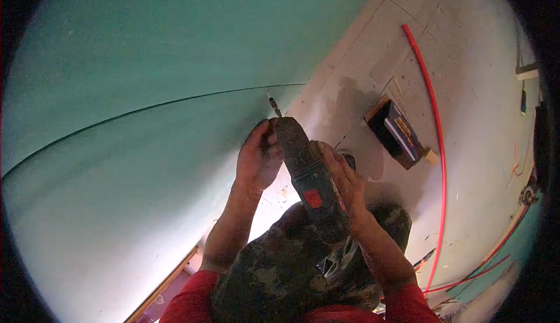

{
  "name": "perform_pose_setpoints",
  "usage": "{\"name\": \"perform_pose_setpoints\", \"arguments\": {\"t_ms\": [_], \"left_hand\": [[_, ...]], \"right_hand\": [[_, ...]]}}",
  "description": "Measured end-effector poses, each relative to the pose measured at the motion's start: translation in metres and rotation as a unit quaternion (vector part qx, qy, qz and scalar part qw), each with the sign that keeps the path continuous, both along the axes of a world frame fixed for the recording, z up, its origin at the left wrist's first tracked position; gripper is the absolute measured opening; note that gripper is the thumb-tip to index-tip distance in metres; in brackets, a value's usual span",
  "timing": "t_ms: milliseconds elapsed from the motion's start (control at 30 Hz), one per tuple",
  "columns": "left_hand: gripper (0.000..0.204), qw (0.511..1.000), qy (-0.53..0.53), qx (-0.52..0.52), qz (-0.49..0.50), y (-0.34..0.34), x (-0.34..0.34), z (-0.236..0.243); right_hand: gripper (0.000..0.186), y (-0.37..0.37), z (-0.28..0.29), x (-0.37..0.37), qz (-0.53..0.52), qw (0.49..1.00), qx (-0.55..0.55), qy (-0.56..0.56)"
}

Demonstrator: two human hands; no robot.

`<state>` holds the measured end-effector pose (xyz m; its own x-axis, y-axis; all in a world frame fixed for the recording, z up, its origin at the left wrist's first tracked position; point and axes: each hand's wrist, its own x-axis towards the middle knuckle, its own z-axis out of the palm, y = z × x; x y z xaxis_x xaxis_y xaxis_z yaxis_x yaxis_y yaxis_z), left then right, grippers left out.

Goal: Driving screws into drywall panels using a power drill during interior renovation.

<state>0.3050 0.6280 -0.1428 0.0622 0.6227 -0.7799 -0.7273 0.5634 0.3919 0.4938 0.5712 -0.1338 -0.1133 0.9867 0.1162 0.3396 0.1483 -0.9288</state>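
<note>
A dark power drill (pixel 312 189) with a red patch on its body is held in front of me, its nose toward the green wallboard (pixel 175 43). My right hand (pixel 344 177) is closed round its right side; the grip itself is mostly hidden. Curled against the front of the drill is my left hand (pixel 256 157), its fingertips partly behind the tool. The slim metal bit (pixel 274 106) sticks out from the nose and ends at the board, just below a dark seam (pixel 175 99). Whether a screw sits on the bit is too small to tell.
On the tiled floor to the right stands an open cardboard box (pixel 396 130) with dark printed sides. A long red pipe (pixel 434 113) curves past it. Tools and scraps lie at the far right. My knee in camouflage trousers (pixel 274 270) is below the drill.
</note>
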Motion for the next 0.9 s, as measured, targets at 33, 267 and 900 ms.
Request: {"name": "perform_pose_setpoints", "arguments": {"t_ms": [33, 267, 900], "left_hand": [[0.024, 1.000, -0.022, 0.008, -0.012, 0.000, -0.002, 0.000], [0.020, 0.999, -0.018, 0.001, -0.038, 0.001, -0.009, -0.004], [0.030, 0.991, -0.064, 0.047, -0.105, -0.022, -0.003, -0.012]], "right_hand": [[0.072, 0.004, 0.004, 0.001, -0.001, 1.000, 0.012, -0.018], [0.049, -0.001, -0.002, 0.008, 0.043, 0.998, 0.011, -0.051], [0.055, 0.016, -0.002, 0.013, 0.070, 0.994, -0.078, 0.038]]}}
